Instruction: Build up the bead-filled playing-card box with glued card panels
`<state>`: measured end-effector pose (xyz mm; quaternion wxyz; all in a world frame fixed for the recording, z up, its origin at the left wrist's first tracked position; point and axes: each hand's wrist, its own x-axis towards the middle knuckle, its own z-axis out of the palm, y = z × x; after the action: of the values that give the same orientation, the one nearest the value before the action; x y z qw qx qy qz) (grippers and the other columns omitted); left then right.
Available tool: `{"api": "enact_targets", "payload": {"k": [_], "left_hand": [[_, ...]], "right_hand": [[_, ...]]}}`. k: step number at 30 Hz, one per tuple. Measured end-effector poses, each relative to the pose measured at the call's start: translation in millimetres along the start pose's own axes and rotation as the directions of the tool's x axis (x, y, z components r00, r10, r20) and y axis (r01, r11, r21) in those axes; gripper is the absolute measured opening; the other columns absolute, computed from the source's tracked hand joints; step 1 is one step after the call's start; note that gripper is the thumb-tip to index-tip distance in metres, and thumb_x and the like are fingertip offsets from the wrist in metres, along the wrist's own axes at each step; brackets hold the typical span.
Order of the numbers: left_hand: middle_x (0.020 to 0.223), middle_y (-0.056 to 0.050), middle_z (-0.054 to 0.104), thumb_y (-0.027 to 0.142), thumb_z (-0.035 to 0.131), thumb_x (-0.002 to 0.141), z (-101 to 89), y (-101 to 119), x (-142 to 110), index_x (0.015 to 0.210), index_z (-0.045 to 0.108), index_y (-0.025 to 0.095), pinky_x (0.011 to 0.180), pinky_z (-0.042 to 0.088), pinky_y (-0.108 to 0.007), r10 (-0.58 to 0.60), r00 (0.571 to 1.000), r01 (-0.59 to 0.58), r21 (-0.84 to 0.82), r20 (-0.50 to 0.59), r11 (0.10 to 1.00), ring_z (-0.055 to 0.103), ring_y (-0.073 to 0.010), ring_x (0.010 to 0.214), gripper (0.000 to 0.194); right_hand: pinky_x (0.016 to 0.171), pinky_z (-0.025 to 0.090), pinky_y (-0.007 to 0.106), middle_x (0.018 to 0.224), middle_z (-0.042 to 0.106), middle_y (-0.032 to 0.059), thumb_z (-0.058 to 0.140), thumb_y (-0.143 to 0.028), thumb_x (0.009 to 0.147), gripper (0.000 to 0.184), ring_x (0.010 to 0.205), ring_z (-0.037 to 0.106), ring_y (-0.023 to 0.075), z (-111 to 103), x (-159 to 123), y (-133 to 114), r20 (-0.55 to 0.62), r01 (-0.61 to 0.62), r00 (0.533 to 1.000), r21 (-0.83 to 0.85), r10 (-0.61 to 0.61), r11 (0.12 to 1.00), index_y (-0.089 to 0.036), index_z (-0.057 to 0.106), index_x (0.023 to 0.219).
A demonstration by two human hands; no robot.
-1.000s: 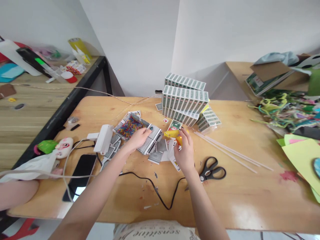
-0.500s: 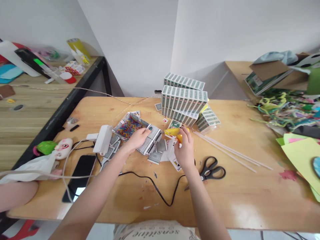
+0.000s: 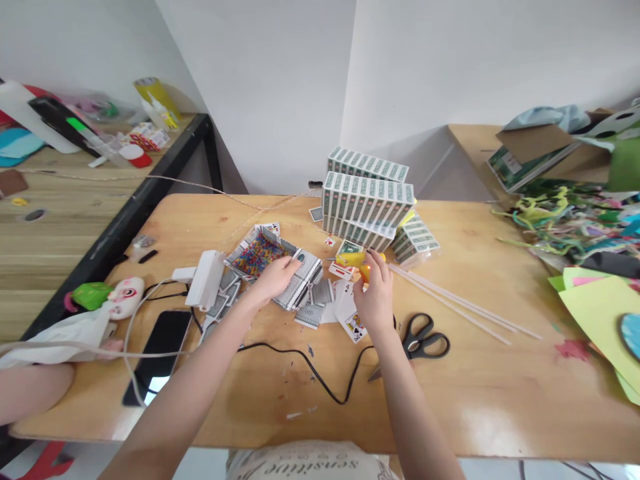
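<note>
My left hand (image 3: 275, 280) grips the near right part of a box built from playing cards (image 3: 305, 273), fingers closed on its grey patterned cards. Many tiny multicoloured pieces (image 3: 260, 255) lie in the box's open compartment. In my right hand (image 3: 375, 293) is a yellow hot glue gun (image 3: 351, 259), its nozzle pointing left toward the box and apart from it. A small orange light glows on the gun. Loose playing cards (image 3: 355, 323) lie on the table below and between the hands.
Stacked card packs (image 3: 367, 203) stand behind the glue gun. Black scissors (image 3: 425, 337) and white glue sticks (image 3: 460, 297) lie to the right. A black cable (image 3: 310, 370) crosses the front; a phone (image 3: 163, 350) and white power block (image 3: 207, 280) are at left.
My right hand has moved slightly right with the glue gun, drawing its nozzle away from the box. My left hand stays on the box.
</note>
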<state>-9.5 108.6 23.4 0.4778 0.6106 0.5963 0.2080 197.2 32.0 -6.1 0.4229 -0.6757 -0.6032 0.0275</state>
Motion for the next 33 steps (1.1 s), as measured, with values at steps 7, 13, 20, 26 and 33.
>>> {"api": "enact_targets", "payload": {"k": [7, 13, 20, 26, 33], "left_hand": [[0.063, -0.001, 0.058, 0.046, 0.048, 0.076, 0.2, -2, 1, 0.069, 0.057, 0.017, 0.056, 0.036, -0.026, 0.014, 1.0, -0.015, 0.006, 0.009, 1.0, 0.051, -0.0181, 0.065, 0.031], [0.064, -0.001, 0.059, 0.047, 0.048, 0.077, -0.3, -5, 2, 0.069, 0.058, 0.017, 0.056, 0.036, -0.026, 0.03, 0.999, -0.031, 0.015, 0.017, 0.999, 0.051, -0.0178, 0.064, 0.032], [0.073, -0.004, 0.063, 0.046, 0.045, 0.078, 0.0, -7, 4, 0.075, 0.06, 0.015, 0.058, 0.037, -0.026, 0.041, 0.999, -0.042, 0.039, 0.03, 0.998, 0.053, -0.0182, 0.068, 0.034], [0.077, -0.005, 0.064, 0.045, 0.042, 0.079, 1.0, -7, 4, 0.08, 0.061, 0.013, 0.06, 0.04, -0.026, 0.045, 0.998, -0.047, 0.058, 0.041, 0.997, 0.055, -0.0184, 0.071, 0.036], [0.077, -0.006, 0.066, 0.047, 0.045, 0.08, 1.9, -3, 4, 0.081, 0.062, 0.013, 0.062, 0.043, -0.027, 0.055, 0.997, -0.059, 0.09, 0.047, 0.994, 0.058, -0.0199, 0.072, 0.038]], "right_hand": [[0.098, 0.039, 0.049, 0.131, 0.044, 0.0181, 0.052, -0.017, 0.072, 0.055, 0.122, 0.044, 0.0311, -25, -27, 28, -0.213, -0.275, 0.944, -0.077, 0.253, 0.958, -0.015, 0.045, 0.126], [0.096, 0.035, 0.058, 0.14, 0.031, 0.0219, 0.055, -0.02, 0.071, 0.052, 0.128, 0.034, 0.041, -34, -46, 50, -0.154, -0.435, 0.898, -0.185, 0.411, 0.881, -0.013, 0.049, 0.123], [0.094, 0.032, 0.062, 0.134, 0.041, 0.0212, 0.059, -0.029, 0.078, 0.042, 0.121, 0.041, 0.0384, -29, -33, 2, -0.203, -0.298, 0.94, -0.101, 0.274, 0.949, -0.017, 0.054, 0.117], [0.107, 0.032, 0.045, 0.144, 0.035, 0.0187, 0.074, -0.035, 0.068, 0.084, 0.134, 0.032, 0.0286, 18, -42, -57, 0.326, -0.092, 0.945, 0.248, 0.006, 0.964, -0.014, 0.033, 0.138], [0.108, 0.029, 0.049, 0.15, 0.017, 0.0217, 0.079, -0.03, 0.061, 0.107, 0.138, 0.02, 0.0308, 55, -48, -54, 0.356, -0.113, 0.935, 0.274, 0.008, 0.955, -0.011, 0.016, 0.145]]}}
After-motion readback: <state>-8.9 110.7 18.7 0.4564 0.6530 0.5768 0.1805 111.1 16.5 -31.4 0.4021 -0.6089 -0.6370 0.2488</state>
